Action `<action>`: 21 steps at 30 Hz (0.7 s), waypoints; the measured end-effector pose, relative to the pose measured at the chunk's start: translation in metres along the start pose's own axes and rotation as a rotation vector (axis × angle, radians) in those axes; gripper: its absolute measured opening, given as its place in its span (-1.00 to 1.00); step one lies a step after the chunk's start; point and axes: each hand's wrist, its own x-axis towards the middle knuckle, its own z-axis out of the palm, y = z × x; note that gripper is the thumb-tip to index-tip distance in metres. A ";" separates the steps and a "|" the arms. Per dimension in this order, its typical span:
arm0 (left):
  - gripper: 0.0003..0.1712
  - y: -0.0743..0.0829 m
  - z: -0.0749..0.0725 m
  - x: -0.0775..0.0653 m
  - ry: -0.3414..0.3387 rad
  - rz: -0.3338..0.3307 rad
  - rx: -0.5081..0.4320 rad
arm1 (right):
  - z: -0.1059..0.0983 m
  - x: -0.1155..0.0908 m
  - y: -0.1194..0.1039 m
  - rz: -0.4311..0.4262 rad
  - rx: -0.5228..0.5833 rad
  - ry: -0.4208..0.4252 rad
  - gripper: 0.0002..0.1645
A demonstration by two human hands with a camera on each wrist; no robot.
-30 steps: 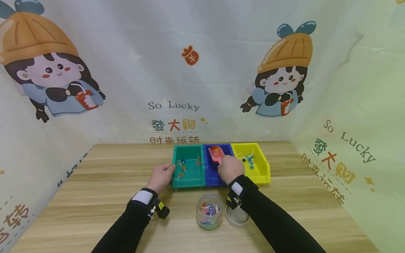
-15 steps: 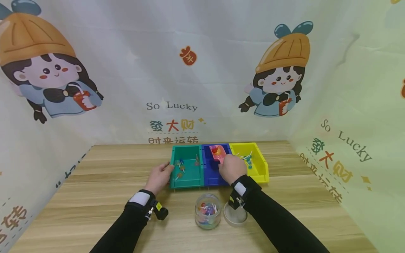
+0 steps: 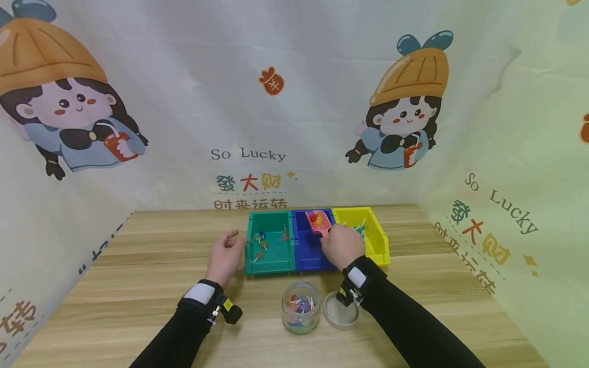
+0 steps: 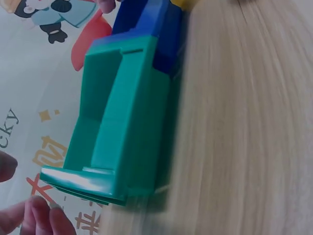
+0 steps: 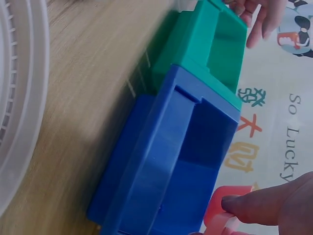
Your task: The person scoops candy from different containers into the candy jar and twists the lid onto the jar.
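My right hand (image 3: 342, 248) grips the handle of a pink scoop (image 3: 323, 230) with red and yellow pieces in it. The scoop is held over the back of the blue bin (image 3: 313, 258). In the right wrist view the thumb (image 5: 257, 203) lies along the scoop's handle. My left hand (image 3: 224, 258) is just left of the green bin (image 3: 276, 261), its fingers loosely bent around nothing. Lollipops (image 3: 263, 245) lie scattered in the green bin, and teal ones with white sticks (image 3: 359, 228) are in the yellow bin (image 3: 381, 248), partly behind my right hand.
A glass jar (image 3: 300, 321) of colourful lollipops stands uncovered in front of the bins. Its round lid (image 3: 341, 321) lies to the right, beneath my right wrist. The three bins sit side by side on the wooden table (image 3: 152, 286), before a printed curtain (image 3: 184, 102).
My left hand has let go of the green bin's edge and drawn slightly left. My right hand has shifted a little to the right, and the scoop's contents now show more plainly.
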 end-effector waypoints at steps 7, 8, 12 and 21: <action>-0.42 0.008 -0.004 -0.010 0.008 0.056 -0.075 | -0.009 -0.008 0.005 -0.025 0.011 0.040 -0.62; -0.42 0.009 -0.005 -0.012 0.001 0.065 -0.078 | -0.010 -0.010 0.006 -0.029 0.018 0.042 -0.62; -0.43 0.013 -0.006 -0.018 -0.034 0.082 -0.096 | -0.017 -0.016 0.010 -0.046 0.046 0.055 -0.64; -0.41 0.018 -0.007 -0.035 -0.116 0.136 -0.100 | -0.031 -0.030 0.021 -0.077 0.126 0.057 -0.65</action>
